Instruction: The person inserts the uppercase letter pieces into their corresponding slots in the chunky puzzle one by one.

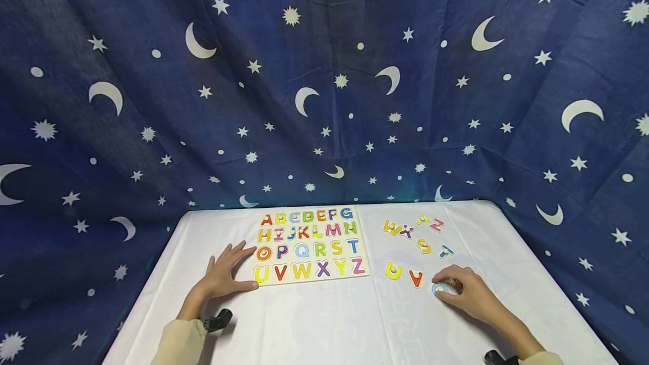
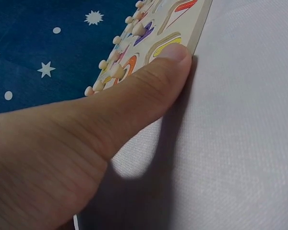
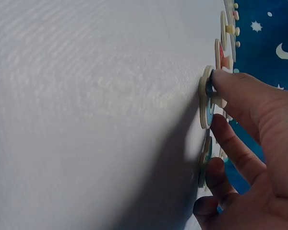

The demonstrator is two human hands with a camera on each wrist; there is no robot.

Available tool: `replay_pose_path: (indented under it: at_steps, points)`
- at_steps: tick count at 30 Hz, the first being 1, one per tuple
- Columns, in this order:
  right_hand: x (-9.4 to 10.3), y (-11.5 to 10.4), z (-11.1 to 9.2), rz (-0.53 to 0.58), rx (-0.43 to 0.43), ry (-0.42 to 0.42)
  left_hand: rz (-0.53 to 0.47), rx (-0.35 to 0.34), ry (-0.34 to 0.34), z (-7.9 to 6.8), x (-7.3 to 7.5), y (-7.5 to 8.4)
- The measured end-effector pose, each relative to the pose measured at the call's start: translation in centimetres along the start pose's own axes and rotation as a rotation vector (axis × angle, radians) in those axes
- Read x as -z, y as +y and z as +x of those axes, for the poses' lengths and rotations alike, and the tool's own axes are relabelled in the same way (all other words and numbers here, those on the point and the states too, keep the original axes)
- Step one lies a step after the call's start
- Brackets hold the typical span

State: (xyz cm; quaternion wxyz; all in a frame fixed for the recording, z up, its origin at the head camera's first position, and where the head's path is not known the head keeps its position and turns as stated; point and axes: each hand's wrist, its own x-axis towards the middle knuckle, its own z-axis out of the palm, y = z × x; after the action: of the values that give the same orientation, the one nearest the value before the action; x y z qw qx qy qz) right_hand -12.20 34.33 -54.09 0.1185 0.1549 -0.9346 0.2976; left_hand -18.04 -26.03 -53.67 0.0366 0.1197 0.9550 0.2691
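Note:
My right hand [image 1: 469, 294] pinches a light blue, round letter piece [image 1: 439, 290], which looks like a Q. In the right wrist view, the thumb presses the upper rim of this blue piece [image 3: 206, 103] and the index fingertip is at its lower end. A green piece [image 3: 205, 163] lies partly behind the other fingers. My left hand [image 1: 225, 275] has its fingers spread beside the wooden alphabet board [image 1: 327, 241]. Its thumb [image 2: 153, 81] rests at the board's near left corner, by the yellow U slot. Knobbed letters A through P sit in the board.
Loose knobbed letters lie right of the board: a yellow U [image 1: 392, 271], a red V [image 1: 415, 279], a yellow S [image 1: 423, 246], a blue T [image 1: 446, 251], and W, X, Y, Z farther back. A white cloth [image 1: 324, 325] covers the table. A starry curtain [image 1: 324, 72] hangs behind.

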Motion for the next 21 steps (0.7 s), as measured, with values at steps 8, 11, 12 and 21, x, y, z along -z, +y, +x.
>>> replay_pose_path:
  at_steps: [8, 11, 12, 21]
  points:
    - [0.4, 0.9, -0.4, 0.035, -0.034, -0.017, 0.022, 0.046, -0.039, 0.2, 0.2, 0.4]
    - [0.5, 1.2, -0.3, 0.078, -0.05, -0.026, 0.043, 0.062, -0.052, 0.1, 0.3, 0.5]
    - [0.4, 1.2, -0.3, 0.087, -0.054, -0.025, 0.045, 0.063, -0.055, 0.2, 0.3, 0.6]
    - [0.2, 1.1, -0.3, 0.116, -0.08, -0.022, 0.039, 0.06, -0.05, 0.1, 0.5, 0.8]
